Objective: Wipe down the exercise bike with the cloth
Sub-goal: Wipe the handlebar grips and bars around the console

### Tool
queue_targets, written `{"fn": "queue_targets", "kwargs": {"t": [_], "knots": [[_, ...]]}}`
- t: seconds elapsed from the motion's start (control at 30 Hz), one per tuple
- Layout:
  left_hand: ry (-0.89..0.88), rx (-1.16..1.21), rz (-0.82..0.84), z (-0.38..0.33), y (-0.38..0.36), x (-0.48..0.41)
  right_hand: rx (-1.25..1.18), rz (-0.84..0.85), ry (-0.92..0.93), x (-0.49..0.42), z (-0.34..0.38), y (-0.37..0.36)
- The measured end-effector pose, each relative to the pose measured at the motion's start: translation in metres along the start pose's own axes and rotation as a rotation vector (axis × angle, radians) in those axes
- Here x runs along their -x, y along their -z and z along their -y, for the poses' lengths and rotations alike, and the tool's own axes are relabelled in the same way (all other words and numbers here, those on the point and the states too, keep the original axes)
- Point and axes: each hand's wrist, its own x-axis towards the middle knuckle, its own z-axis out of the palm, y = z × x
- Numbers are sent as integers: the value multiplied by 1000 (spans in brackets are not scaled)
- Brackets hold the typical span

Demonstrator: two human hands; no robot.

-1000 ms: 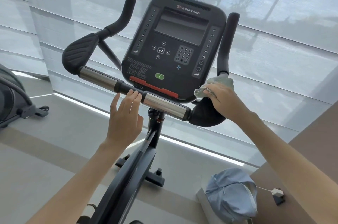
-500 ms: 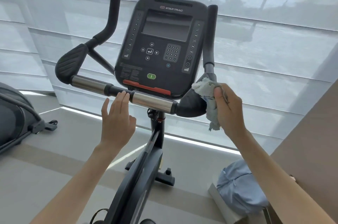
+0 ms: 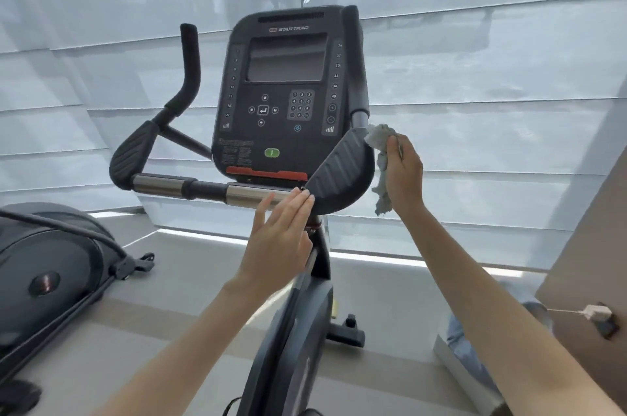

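Note:
A black exercise bike with a console (image 3: 286, 93) stands in front of me, its chrome handlebar (image 3: 251, 195) running across below the console. My right hand (image 3: 403, 171) grips a crumpled grey cloth (image 3: 381, 144) against the outer right edge of the right elbow pad (image 3: 342, 174); a tail of cloth hangs down beside the pad. My left hand (image 3: 278, 239) is flat with straight fingers, its fingertips touching the handlebar where it meets the right pad. The left elbow pad (image 3: 130, 154) and both upright grips stand free.
Another black machine (image 3: 51, 266) sits on the floor at the left. White window blinds (image 3: 475, 93) fill the background. A brown panel (image 3: 593, 263) with a small knob rises at the right, with blue fabric (image 3: 475, 347) on a ledge below it.
My right hand has moved with the cloth from the top of the right pad round to its outer right edge. My left hand slid right along the bar towards that pad. The view shifted right.

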Motion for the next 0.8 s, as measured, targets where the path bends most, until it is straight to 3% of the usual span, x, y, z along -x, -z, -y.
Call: {"fn": "queue_targets", "kwargs": {"t": [0.2, 0.43, 0.63, 0.8], "knots": [[-11, -105, 78, -6, 4, 3, -306, -35, -143, 7, -12, -28], [-9, -229, 152, -16, -1, 15, -474, -114, -199, 56, -6, -27], [-41, -257, 156, -9, 2, 18, -486, -160, -77, 98, -6, -43], [-77, -260, 173, -4, 4, 21, -360, -150, 51, 122, -17, -58]]}}
